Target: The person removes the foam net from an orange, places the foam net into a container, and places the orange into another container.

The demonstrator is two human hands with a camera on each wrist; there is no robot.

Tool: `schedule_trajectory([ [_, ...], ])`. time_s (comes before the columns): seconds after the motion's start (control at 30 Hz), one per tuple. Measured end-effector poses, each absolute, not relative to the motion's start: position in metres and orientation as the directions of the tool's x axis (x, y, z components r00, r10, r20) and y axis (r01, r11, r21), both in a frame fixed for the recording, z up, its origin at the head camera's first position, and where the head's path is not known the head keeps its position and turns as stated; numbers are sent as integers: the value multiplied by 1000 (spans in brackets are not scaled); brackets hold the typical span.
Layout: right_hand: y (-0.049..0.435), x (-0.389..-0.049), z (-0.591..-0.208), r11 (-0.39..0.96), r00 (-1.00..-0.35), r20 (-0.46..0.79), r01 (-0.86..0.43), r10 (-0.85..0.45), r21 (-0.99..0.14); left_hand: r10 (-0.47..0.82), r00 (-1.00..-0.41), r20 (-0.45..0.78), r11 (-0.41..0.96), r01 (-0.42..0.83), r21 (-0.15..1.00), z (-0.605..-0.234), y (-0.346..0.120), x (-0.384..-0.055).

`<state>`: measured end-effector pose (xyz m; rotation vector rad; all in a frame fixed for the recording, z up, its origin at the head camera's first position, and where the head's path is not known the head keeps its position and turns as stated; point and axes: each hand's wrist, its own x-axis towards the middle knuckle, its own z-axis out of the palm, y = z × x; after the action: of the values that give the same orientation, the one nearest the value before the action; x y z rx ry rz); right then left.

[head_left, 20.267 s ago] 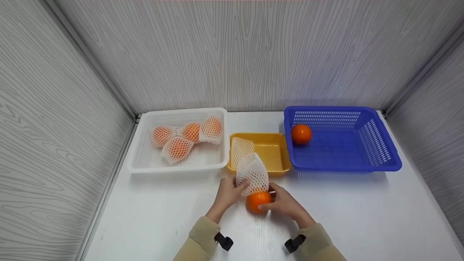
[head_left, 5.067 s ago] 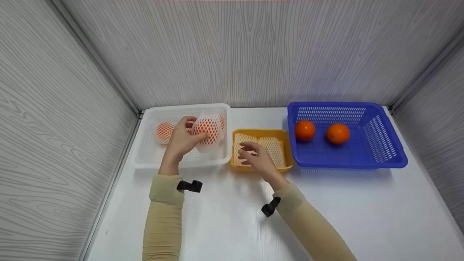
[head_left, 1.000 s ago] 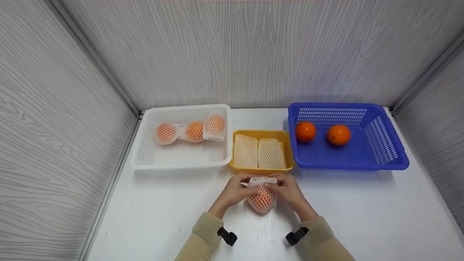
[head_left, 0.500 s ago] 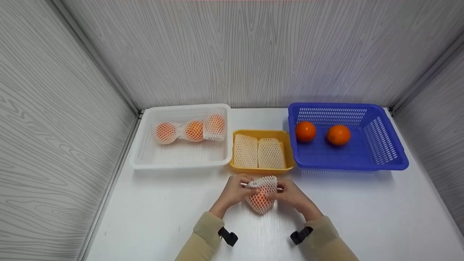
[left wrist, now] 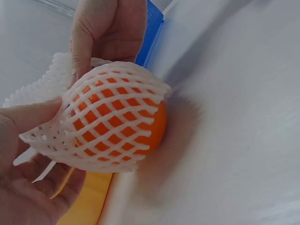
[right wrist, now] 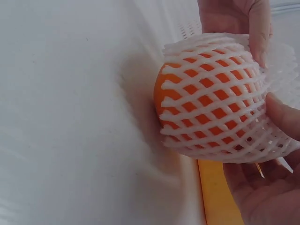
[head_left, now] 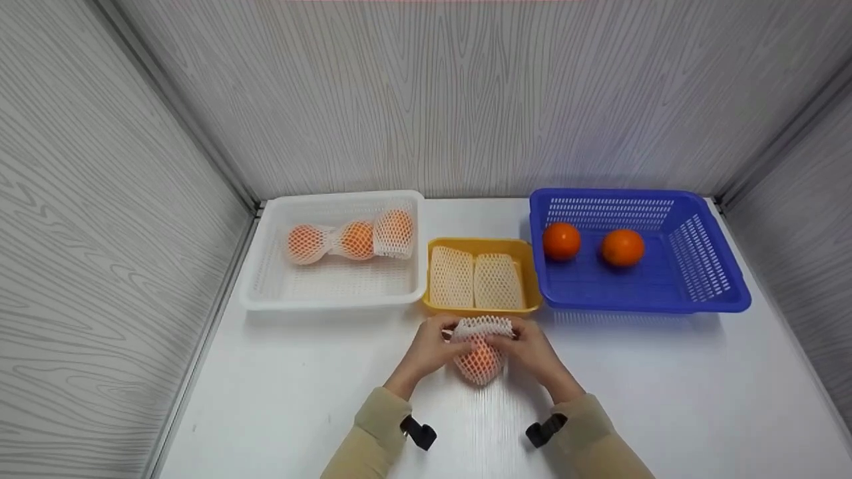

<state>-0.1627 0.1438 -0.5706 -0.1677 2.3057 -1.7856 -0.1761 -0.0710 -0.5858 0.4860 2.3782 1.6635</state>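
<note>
An orange [left wrist: 160,123] sits inside a white foam fruit net [head_left: 480,362], above the white table near its front middle. My left hand [head_left: 429,346] pinches the net's left side, thumb in front. On the other side my right hand [head_left: 530,349] pinches the net, its thumb also in front. The net's loose upper end stands up between the hands. In the right wrist view, bare orange peel [right wrist: 164,89] shows past the net's far edge. Most fingertips are hidden behind the net.
The white basket [head_left: 333,306] at left holds three netted oranges. Two flat foam nets [head_left: 452,276] lie in the yellow tray [head_left: 529,283] behind the hands. Two bare oranges [head_left: 622,248] lie in the blue basket [head_left: 639,303] at right. Panel walls enclose the back and sides.
Since five seconds ago, a netted orange has come from the white basket to the front, now in both hands. Over the last half second my right hand has shifted slightly left and up the net.
</note>
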Motion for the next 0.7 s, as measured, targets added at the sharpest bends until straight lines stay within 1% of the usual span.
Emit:
schedule_trajectory([
  [0.1, 143, -159, -557, 250, -966, -112, 52, -232, -967, 394, -919, -16, 322, 121, 939, -588, -72, -175],
  [0.17, 144, -158, -555, 242, -964, -115, 55, -241, -969, 391, -920, -12, 326, 127, 937, -589, -71, -175],
  [0.27, 147, -158, -554, 221, -957, -106, 45, -270, -974, 377, -926, 28, 324, 161, 932, -585, -69, -174],
  [0.4, 153, -160, -559, 189, -936, -110, 48, -335, -981, 362, -928, 92, 311, 213, 926, -560, -68, -167],
  [0.5, 156, -165, -572, 193, -927, -115, 47, -357, -980, 342, -935, 96, 313, 209, 926, -564, -70, -170],
  [0.57, 156, -167, -583, 209, -938, -103, 34, -331, -977, 332, -938, 95, 318, 206, 926, -575, -71, -175],
  [0.63, 155, -170, -592, 222, -957, -87, 24, -278, -975, 329, -942, 74, 322, 185, 929, -588, -72, -180],
  [0.7, 154, -171, -596, 216, -971, -75, 25, -225, -976, 339, -939, 55, 321, 170, 932, -588, -73, -180],
])
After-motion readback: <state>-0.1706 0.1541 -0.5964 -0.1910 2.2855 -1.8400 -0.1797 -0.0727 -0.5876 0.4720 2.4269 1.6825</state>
